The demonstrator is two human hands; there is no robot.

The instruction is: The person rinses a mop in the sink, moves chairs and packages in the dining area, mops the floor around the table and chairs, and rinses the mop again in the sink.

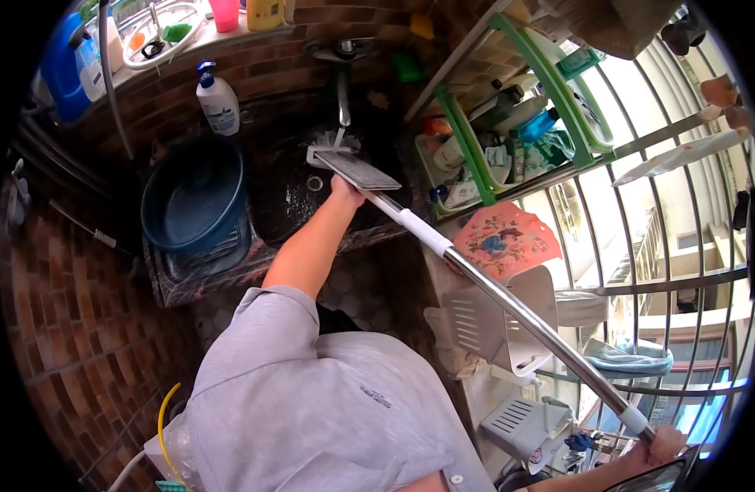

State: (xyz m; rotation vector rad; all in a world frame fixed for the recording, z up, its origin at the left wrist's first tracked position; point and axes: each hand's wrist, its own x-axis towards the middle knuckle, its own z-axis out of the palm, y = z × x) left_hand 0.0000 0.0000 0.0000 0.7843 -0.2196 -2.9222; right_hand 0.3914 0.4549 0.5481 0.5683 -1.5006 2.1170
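Note:
A flat mop (517, 307) with a silver and white pole slants across the view. Its grey rectangular head (359, 170) is over the dark stone sink (291, 193), under water from the faucet (343, 98). My left hand (345, 192) is closed at the mop's lower end, just below the head; its fingers are partly hidden behind it. At the lower right, my right hand (663, 447) is wrapped around the pole's far end.
A dark blue basin (193, 197) and a white pump bottle (219, 102) stand left of the sink. A green-framed rack (468, 148) with bottles is at the right. Below it are grey slotted plastic pieces (476, 320). Metal window bars (648, 287) line the right side.

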